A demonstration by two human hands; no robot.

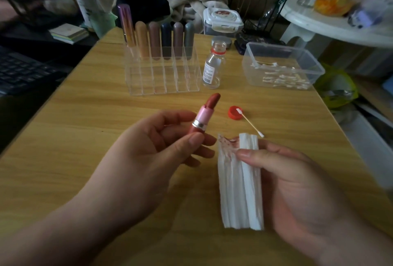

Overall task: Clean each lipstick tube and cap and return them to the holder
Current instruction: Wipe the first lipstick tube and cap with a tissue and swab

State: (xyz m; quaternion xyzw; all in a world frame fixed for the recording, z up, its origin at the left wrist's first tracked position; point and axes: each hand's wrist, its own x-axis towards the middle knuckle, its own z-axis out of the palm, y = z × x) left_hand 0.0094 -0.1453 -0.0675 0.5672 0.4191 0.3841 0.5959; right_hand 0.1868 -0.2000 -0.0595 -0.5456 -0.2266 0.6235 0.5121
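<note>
My left hand (pixel 153 149) grips an uncapped lipstick tube (pixel 203 117) by its red base, with the pink collar and the extended brownish-red stick tilted up toward the holder. My right hand (pixel 293 183) holds a folded white tissue (pixel 240 185), thumb pressed on its top, which has reddish smears near the upper left corner. The clear acrylic holder (pixel 163 74) stands at the table's middle back, with several capped lipsticks (pixel 157 38) in its rear row and its front slots bare. No cap for the held lipstick shows.
A small open clear bottle (pixel 212 66) stands right of the holder. Its red cap (pixel 235 112) lies on the wooden table (pixel 85 117) with a cotton swab (pixel 251 123) resting across it. A clear box of swabs (pixel 282 64) sits back right. A keyboard (pixel 23 70) lies at left.
</note>
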